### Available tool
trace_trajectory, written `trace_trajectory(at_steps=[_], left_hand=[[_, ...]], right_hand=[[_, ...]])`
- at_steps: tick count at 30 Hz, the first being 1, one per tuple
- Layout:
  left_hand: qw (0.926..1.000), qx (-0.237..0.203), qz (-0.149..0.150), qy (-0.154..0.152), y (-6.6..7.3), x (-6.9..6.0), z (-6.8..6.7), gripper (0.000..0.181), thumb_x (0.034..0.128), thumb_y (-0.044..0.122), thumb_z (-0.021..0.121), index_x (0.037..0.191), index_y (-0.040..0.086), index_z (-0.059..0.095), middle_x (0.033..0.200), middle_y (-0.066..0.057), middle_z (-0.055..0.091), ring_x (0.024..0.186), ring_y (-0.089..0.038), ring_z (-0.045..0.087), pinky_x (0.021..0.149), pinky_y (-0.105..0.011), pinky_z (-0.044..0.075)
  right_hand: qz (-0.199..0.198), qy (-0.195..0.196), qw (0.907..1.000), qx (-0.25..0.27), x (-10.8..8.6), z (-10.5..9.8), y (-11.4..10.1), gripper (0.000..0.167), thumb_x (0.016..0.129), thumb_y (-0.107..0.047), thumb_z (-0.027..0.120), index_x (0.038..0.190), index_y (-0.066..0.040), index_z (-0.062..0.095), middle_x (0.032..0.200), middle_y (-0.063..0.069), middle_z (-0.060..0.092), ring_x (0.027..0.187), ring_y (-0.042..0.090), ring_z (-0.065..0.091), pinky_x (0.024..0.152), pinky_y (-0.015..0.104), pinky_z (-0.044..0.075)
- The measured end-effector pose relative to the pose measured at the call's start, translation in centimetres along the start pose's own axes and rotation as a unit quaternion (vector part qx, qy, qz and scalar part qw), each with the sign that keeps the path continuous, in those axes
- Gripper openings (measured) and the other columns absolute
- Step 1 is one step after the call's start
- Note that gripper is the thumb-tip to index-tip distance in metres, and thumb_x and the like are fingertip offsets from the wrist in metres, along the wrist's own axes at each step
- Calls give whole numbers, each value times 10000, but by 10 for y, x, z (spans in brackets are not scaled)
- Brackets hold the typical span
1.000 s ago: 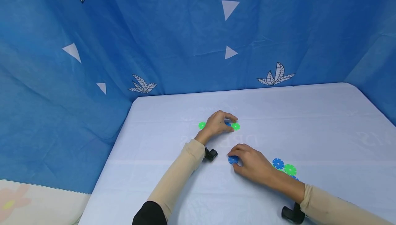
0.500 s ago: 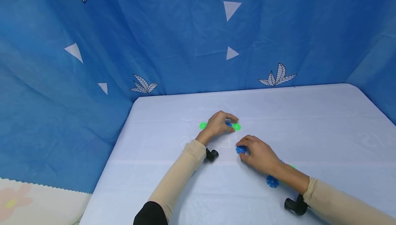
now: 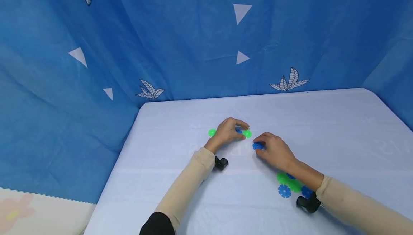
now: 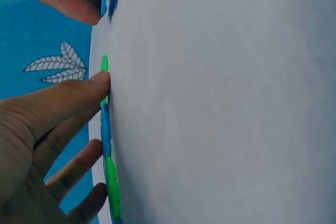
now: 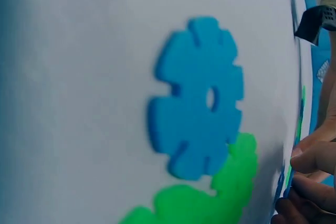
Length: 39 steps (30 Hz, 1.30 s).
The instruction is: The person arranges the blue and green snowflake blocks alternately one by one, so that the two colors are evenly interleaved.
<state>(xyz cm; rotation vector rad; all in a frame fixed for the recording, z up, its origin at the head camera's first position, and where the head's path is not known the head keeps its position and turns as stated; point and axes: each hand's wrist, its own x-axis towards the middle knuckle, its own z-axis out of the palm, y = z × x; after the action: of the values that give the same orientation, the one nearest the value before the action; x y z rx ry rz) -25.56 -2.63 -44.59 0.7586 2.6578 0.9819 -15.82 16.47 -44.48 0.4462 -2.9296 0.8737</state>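
My left hand (image 3: 227,131) rests over a row of flat notched snowflake discs on the white table (image 3: 180,192). A green disc (image 3: 212,132) shows left of it; a blue disc (image 3: 238,131) lies between thumb and fingers, with another green disc (image 3: 247,134) at their tips. In the left wrist view, its thumb touches the end green disc (image 4: 105,64), and the other fingers lie extended against the row. My right hand (image 3: 275,151) pinches a blue snowflake disc (image 3: 257,145) between thumb and fingers, just short of the row's right end. The left palm hides part of the row.
Near my right forearm lie loose green discs (image 3: 294,185) and blue discs (image 3: 284,191). Black wrist-camera mounts (image 3: 221,163) hang below both wrists. A blue patterned curtain (image 3: 200,41) stands behind the table's far edge.
The right hand has carried its blue disc away from me and to the right, closer to the row. Loose discs beneath that forearm are now more exposed. My left hand has stayed put.
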Motion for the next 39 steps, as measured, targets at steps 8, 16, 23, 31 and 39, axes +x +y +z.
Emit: trace_trajectory(at_steps=[8, 16, 23, 31, 39], left_hand=[[10000, 36, 59, 21, -1, 1, 0, 386, 779, 172, 849, 1150, 202, 752, 1092, 108, 719, 1174, -106, 567, 994, -290, 427], [10000, 64, 68, 1, 0, 2, 0, 386, 779, 171, 850, 1151, 207, 751, 1090, 107, 719, 1169, -103, 570, 993, -289, 427], [9999, 88, 93, 0, -1, 2, 1, 383, 781, 172, 848, 1150, 204, 752, 1096, 97, 720, 1162, -113, 575, 982, -293, 436], [10000, 80, 49, -18, 0, 0, 1, 382, 784, 178, 847, 1152, 218, 751, 1104, 103, 715, 1163, -116, 575, 989, -312, 437], [9999, 89, 37, -35, 1, 0, 0, 384, 781, 171, 849, 1149, 214, 751, 1058, 118, 722, 1139, -114, 580, 957, -302, 448]], right_hand=[[27, 62, 10000, 63, 12, -6, 4, 280, 812, -54, 739, 1070, 51, 719, 1038, 159, 664, 914, 284, 657, 825, 478, 543], [-33, 222, 9997, 116, 17, -1, 7, 282, 825, -55, 721, 1085, 54, 712, 1062, 173, 661, 950, 314, 659, 832, 489, 538], [-36, 268, 9996, -112, 21, 2, 9, 289, 831, -50, 725, 1100, 55, 705, 1095, 186, 657, 1009, 340, 645, 853, 500, 532], [-15, 251, 9991, -333, 22, 0, 11, 306, 840, -55, 741, 1122, 54, 695, 1117, 195, 652, 1058, 357, 624, 870, 509, 526], [155, 169, 9993, -288, 25, 0, 9, 308, 874, -64, 725, 1153, 59, 677, 1154, 211, 642, 1102, 374, 606, 910, 523, 502]])
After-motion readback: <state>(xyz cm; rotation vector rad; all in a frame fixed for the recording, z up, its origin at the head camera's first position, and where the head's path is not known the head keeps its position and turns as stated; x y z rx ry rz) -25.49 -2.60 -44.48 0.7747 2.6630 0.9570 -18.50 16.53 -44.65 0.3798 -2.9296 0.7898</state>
